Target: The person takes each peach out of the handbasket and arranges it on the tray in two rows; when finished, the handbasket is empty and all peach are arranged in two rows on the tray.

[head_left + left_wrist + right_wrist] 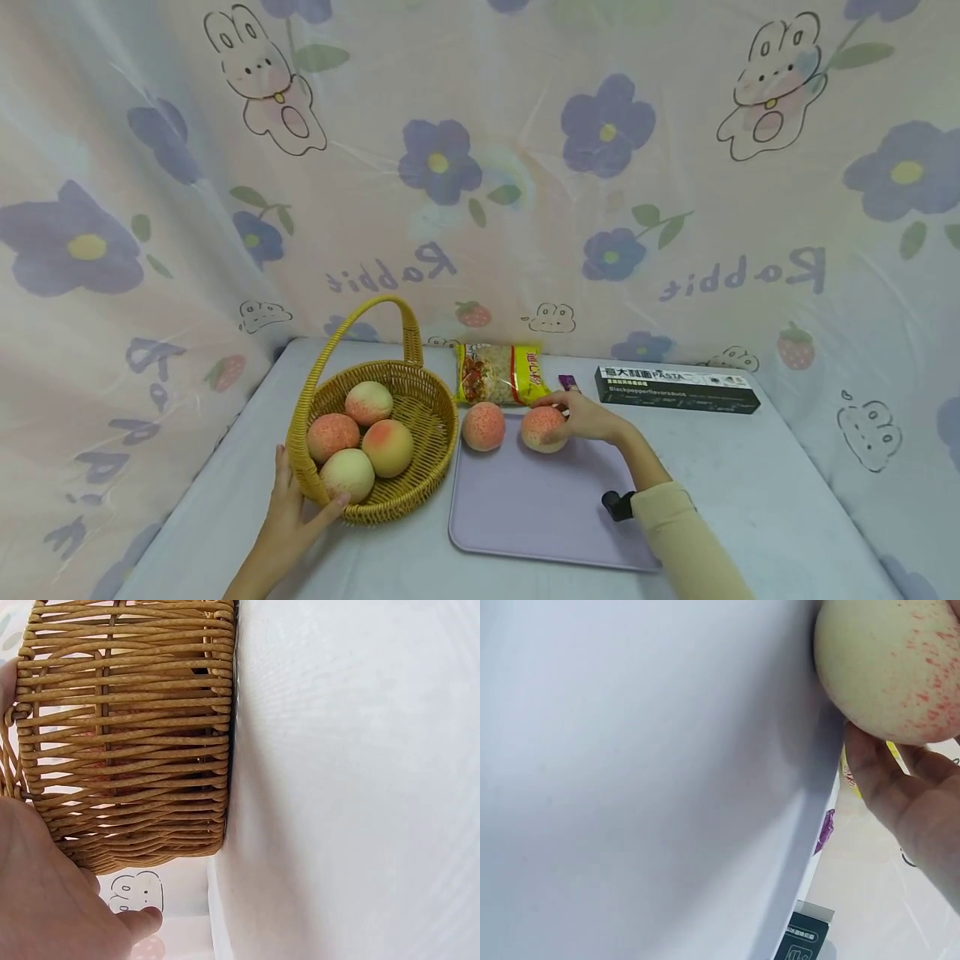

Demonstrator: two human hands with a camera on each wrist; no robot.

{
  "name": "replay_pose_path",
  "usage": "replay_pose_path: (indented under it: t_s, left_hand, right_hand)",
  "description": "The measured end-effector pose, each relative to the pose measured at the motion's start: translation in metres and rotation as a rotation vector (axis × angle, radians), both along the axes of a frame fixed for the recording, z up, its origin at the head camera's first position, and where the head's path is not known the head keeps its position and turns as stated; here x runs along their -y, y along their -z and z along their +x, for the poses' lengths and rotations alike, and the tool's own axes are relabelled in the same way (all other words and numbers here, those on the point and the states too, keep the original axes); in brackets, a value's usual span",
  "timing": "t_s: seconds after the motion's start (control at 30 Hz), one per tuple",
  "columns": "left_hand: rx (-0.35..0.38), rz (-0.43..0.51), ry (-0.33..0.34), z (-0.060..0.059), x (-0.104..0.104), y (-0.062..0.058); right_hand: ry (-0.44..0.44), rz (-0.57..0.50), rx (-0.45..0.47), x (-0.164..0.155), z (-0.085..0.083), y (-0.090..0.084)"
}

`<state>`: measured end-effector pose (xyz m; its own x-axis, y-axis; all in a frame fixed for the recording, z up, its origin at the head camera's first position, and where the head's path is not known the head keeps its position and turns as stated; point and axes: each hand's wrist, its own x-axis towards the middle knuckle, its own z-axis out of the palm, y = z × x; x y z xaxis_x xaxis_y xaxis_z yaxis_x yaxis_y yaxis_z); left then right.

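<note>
A yellow wicker basket (405,504) with a tall handle stands at the left, holding several peaches (388,448). My left hand (288,517) grips its near left side by the foot of the handle, thumb over the rim. The basket's woven wall (135,750) fills much of the left wrist view. At the far edge of a lilac tray (540,512), my right hand (588,419) holds a pink and cream peach (536,432) between thumb and fingers. In the right wrist view this peach (892,667) sits low against the tray. Another peach (483,427) rests at the tray's far left corner.
Behind the tray lies a yellow food packet (498,375), with a small purple wrapper (568,382) beside it. A black and white pasta box (675,389) lies at the back right. Patterned curtain (517,208) surrounds the white table (750,500).
</note>
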<state>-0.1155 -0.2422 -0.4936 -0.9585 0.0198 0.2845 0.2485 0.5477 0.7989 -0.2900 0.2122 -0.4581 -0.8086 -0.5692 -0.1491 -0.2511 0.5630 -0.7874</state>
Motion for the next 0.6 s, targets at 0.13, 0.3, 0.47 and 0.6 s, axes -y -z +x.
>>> replay_pose_path:
  t_s: [0.13, 0.3, 0.47, 0.6]
  left_hand:
    - [0.003, 0.001, -0.002, 0.0004, 0.0001, 0.0001]
    - [0.005, 0.006, -0.002, 0.0006, 0.0004, 0.0003]
    - [0.016, 0.007, -0.006, 0.0005, 0.0005, 0.0002]
    - [0.02, 0.003, -0.008, 0.0001, 0.0003, 0.0003]
  right_hand:
    - [0.002, 0.003, 0.015, 0.0005, -0.0004, 0.0023]
    - [-0.024, 0.016, 0.005, 0.0022, -0.0001, 0.0025]
    - [-0.046, 0.043, -0.019, 0.0059, 0.0017, 0.0019]
    - [-0.048, 0.057, -0.021, 0.0074, 0.0021, 0.0021]
